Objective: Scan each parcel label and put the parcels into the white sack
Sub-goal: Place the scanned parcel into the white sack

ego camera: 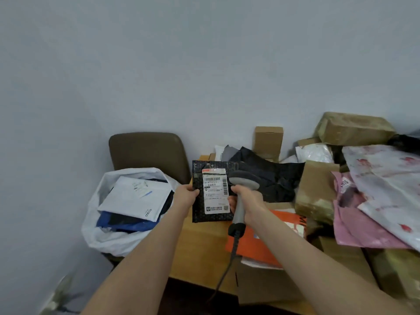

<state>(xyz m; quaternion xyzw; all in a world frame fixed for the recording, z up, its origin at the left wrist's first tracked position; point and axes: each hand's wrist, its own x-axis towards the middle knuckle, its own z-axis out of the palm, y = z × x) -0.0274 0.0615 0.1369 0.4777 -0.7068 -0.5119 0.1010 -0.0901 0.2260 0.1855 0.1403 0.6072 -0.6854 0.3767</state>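
My left hand (186,194) grips the left edge of a black patterned parcel (198,210), held upright with its white label (216,190) facing me. My right hand (246,202) is wrapped round the handle of a grey barcode scanner (244,181), whose head sits just right of the label. The scanner's dark cable (229,264) hangs down toward me. To the left, the white sack (97,233) stands open on a brown chair (147,151) and holds a white mailer (136,198) and blue and dark parcels.
A wooden table (200,251) carries an orange parcel (256,244), dark bags (277,178), brown taped boxes (318,192), a small upright carton (268,139) and pink and white mailers (372,214) heaped at the right. A pale wall rises behind.
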